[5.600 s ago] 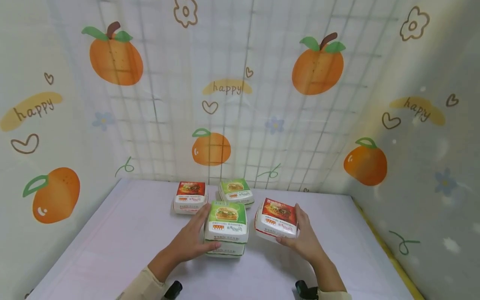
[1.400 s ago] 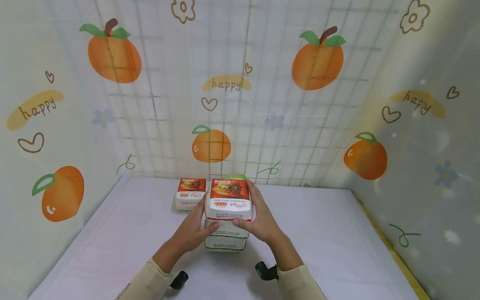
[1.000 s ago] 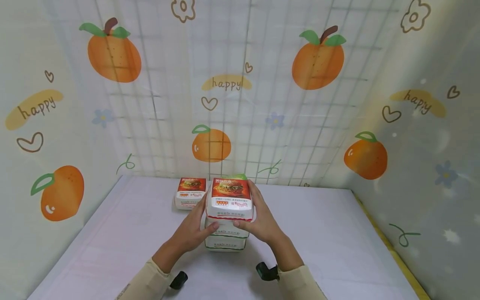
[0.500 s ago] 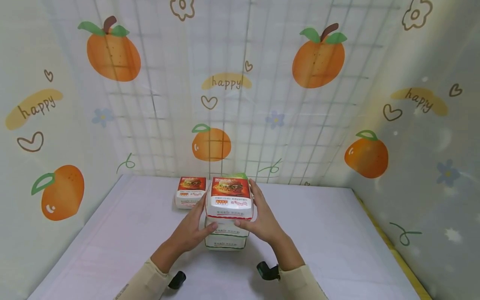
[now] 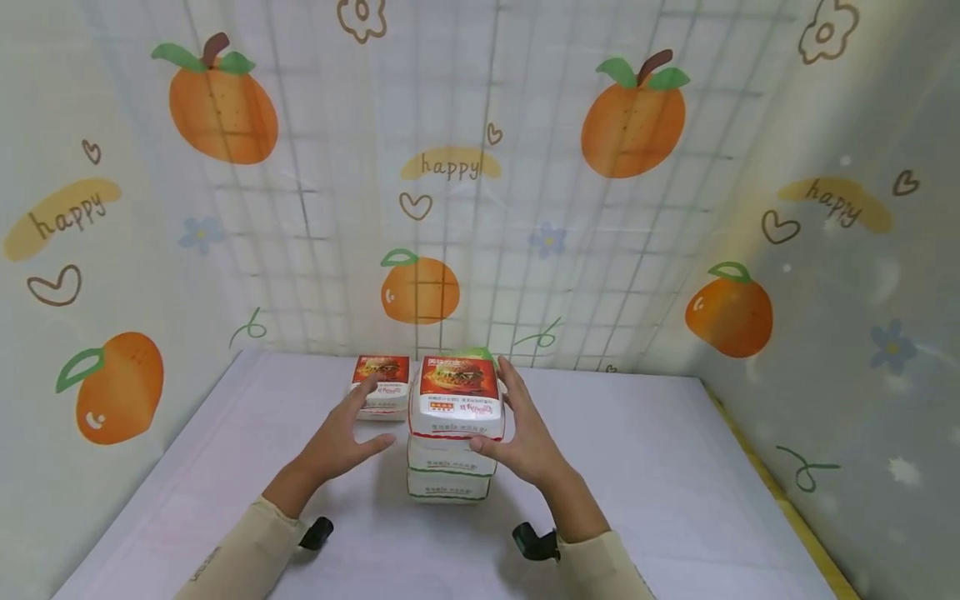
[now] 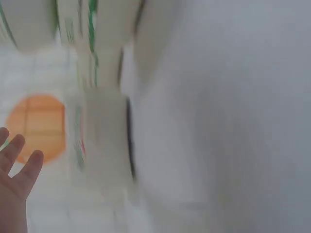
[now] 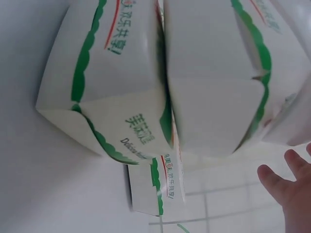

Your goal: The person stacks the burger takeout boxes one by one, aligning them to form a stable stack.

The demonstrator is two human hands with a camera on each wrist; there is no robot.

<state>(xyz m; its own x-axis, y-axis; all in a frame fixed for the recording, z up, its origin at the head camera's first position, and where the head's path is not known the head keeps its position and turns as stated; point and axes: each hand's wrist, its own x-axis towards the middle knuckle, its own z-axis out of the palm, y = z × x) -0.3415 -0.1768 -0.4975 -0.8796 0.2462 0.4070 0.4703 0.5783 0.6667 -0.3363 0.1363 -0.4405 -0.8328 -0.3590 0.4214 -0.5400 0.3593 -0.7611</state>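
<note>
In the head view, a red-topped burger box (image 5: 459, 375) sits on two green-trimmed burger boxes, the middle one (image 5: 450, 457) and the bottom one (image 5: 448, 486). My right hand (image 5: 531, 442) stays at its right side, fingers extended, thumb by the lower front edge; in the right wrist view the fingers (image 7: 279, 187) are spread close to the stack. Left of the stack my left hand (image 5: 330, 443) holds nothing, thumb and fingers apart. It overlaps a second red-topped burger box (image 5: 384, 367) behind it. The left wrist view is blurred, with spread fingers (image 6: 30, 170) at its edge.
Behind the stack a green-topped burger box (image 5: 480, 353) shows only its back edge. The white table (image 5: 645, 467) ends at a printed curtain (image 5: 525, 283) at the back and sides. Dark wrist cameras (image 5: 534, 542) sit close over the table.
From beside the stack, the red-topped burger box was set on top of the two green ones. Just now my left hand let go and moved left; my right hand stayed in place.
</note>
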